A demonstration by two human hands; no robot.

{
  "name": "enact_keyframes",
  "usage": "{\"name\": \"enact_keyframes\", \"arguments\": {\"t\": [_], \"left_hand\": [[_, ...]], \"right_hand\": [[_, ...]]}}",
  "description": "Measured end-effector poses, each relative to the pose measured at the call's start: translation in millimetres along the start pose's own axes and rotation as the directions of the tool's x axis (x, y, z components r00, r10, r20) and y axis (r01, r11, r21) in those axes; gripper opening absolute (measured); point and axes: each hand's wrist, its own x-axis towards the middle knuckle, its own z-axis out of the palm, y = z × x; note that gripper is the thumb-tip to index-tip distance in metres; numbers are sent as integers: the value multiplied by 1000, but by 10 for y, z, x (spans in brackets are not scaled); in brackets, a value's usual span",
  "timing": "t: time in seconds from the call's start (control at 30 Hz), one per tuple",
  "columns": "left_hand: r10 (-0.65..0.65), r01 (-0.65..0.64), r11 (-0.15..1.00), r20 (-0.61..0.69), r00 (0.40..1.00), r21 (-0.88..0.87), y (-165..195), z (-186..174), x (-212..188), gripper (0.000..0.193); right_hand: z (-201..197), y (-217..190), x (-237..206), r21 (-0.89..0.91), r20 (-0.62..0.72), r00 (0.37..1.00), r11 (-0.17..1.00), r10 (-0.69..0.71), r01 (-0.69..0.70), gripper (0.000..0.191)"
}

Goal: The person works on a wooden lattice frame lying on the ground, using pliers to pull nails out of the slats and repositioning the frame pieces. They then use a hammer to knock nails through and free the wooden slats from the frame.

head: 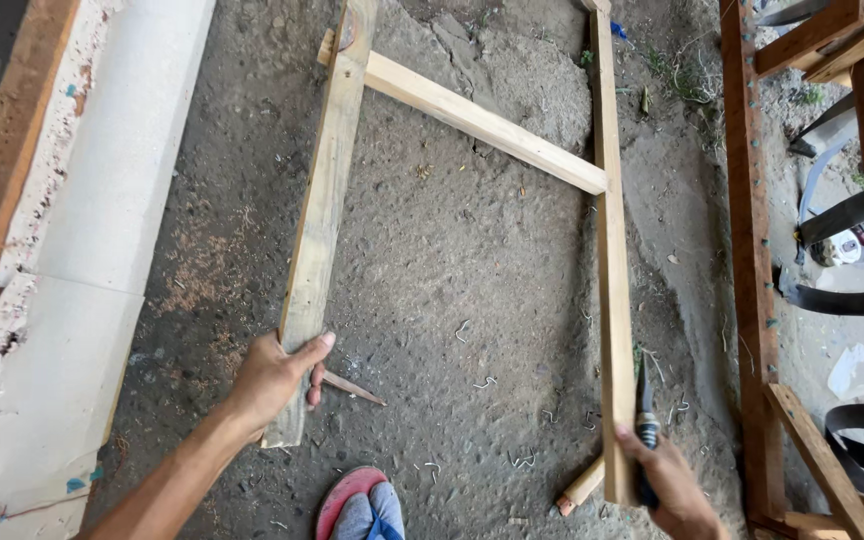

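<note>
So my left hand (274,378) was wrapped around the near end of the left plank (320,222), thumb across the top face and the rest of the grip closed on its edge. That plank lay flat on the dirt ground (452,260), running away from me and leaning a bit to the right at the far end. My right hand (674,492) was down at the near end of the right plank (610,250), which stood on its narrow edge. Same hand also had a dark-handled tool (644,420) pinched against the wood, grip closed around both; couldn't tell exactly what kind of tool it was.

A lighter cross piece (482,122) ran diagonally between the two planks, touching both up near the far end. A short round stick (582,487) poked out at the foot of the right plank. Bent wire staples (484,381) were scattered in the dirt between the planks. My foot in a red flip-flop (352,500) sat at the bottom edge. Off right stood a reddish wooden frame (752,250), and on the left a pale concrete slab (102,200).
</note>
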Motion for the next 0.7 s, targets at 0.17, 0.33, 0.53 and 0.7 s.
{"name": "enact_keyframes", "arguments": {"t": [0.17,0.33,0.53,0.7], "left_hand": [[-23,28,999,-99,995,46,55,-49,80,26],[-35,29,998,-101,994,-57,71,-6,124,24],[-158,165,955,45,986,-246,-263,105,-31,25],[-97,236,847,298,950,-476,-557,120,70,24]], "right_hand": [[318,133,-15,-114,-48,981,977,-188,181,51],[400,140,-60,-259,-155,960,947,-233,188,49],[404,194,-130,-741,-218,603,532,-768,410,57],[457,-5,-408,-932,-106,520,266,-848,244,55]]}}
